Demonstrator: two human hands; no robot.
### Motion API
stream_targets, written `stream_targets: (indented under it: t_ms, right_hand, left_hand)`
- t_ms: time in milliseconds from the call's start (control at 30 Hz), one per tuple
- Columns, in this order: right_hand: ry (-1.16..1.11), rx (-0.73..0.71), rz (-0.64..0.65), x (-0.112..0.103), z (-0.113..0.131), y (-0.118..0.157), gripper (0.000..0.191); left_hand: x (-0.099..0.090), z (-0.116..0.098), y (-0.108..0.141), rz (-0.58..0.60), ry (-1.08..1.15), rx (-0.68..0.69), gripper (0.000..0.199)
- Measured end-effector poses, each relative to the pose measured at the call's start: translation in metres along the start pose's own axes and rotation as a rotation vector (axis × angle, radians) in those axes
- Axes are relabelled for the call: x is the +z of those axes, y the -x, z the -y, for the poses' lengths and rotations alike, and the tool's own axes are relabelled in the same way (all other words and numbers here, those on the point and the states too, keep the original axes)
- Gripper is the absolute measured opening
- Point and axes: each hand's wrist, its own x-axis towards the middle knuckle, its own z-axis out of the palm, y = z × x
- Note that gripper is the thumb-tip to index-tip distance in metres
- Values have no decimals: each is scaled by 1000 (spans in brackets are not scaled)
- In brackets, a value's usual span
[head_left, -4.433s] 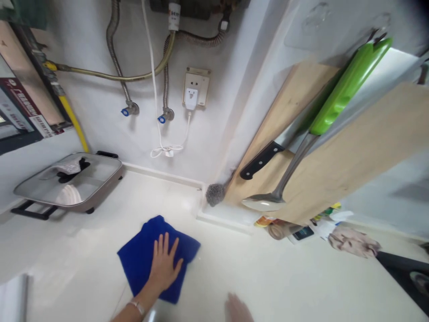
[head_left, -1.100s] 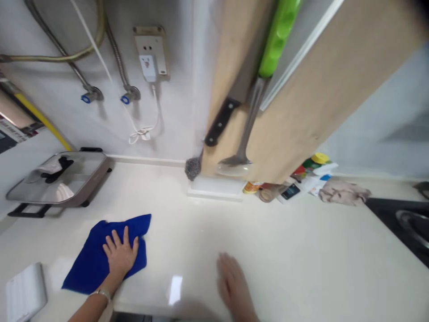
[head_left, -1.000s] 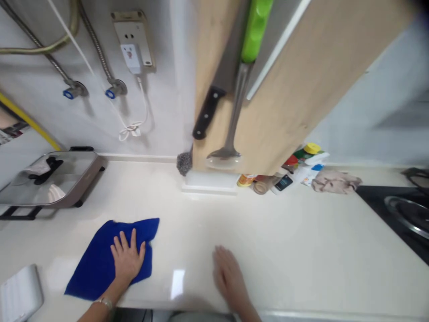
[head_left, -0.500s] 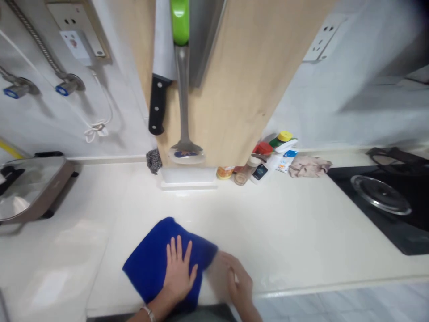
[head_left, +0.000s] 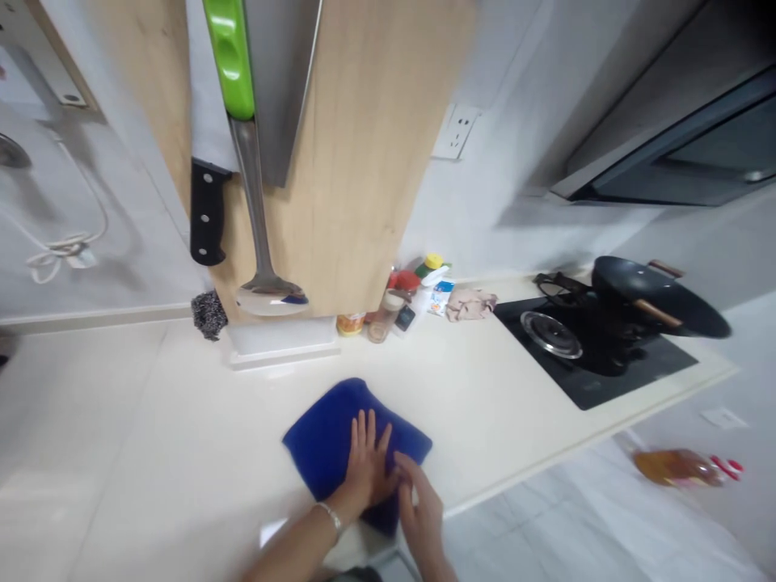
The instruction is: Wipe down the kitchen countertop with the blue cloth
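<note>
A dark blue cloth (head_left: 327, 436) lies spread on the white counter near its front edge. My left hand (head_left: 367, 469) rests flat on the middle of it, fingers stretched out, a bracelet round the wrist. Just right of it, over the cloth's right part, is my right hand (head_left: 418, 501), its fingers curled in with the thumb and index close together beside my left thumb. Whatever may be between the right fingers is too small to make out.
Ahead, a wooden board (head_left: 357, 162) hangs with a knife (head_left: 207, 212) and a green-handled spoon (head_left: 258, 218). Bottles (head_left: 381, 319) and a crumpled rag (head_left: 471, 305) line the wall. To the right are a stove (head_left: 597, 356), a wok (head_left: 655, 295) and an oil bottle (head_left: 676, 467).
The view has turned right, bringing the wok and oil bottle in. My right hand has moved from the cloth's right edge to beside my left hand, which stays flat on the cloth.
</note>
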Motion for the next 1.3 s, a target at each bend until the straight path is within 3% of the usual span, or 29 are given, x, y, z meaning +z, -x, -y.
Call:
stream_targets:
  t_ms: [100, 133, 200, 333, 500, 700, 833, 933, 1100, 1300]
  right_hand:
    - [115, 47, -6, 17, -4, -10, 43]
    - [156, 36, 25, 27, -1, -14, 45]
    - [271, -8, 130, 49, 7, -25, 51]
    - [500, 10, 362, 93, 21, -48, 65]
    - [557, 116, 382, 119, 31, -56, 69]
    - [541, 17, 517, 124, 78, -30, 75]
    - [480, -96, 713, 131, 123, -13, 84]
    - [389, -149, 782, 127, 140, -13, 82]
    - [287, -172, 809, 95, 121, -29, 70]
    - [336, -144, 742, 44, 47, -49, 65]
  left_hand:
    - [-29, 23, 5, -8, 150, -5, 61]
    - [-42, 34, 8, -54, 180, -39, 56]
    - [-71, 60, 14, -262, 257, -213, 50]
    - [-126, 120, 31, -437, 185, -400, 54]
    - [-169, 181, 75, -548, 24, -551, 60]
    - [-169, 205, 119, -515, -329, -510, 66]
    - [-164, 203, 120, -501, -424, -493, 66]
    - [-165, 201, 118, -497, -424, -489, 66]
    - [-167, 201, 117, -494, -424, -488, 70]
    - [-168, 200, 115, -544, -436, -447, 75]
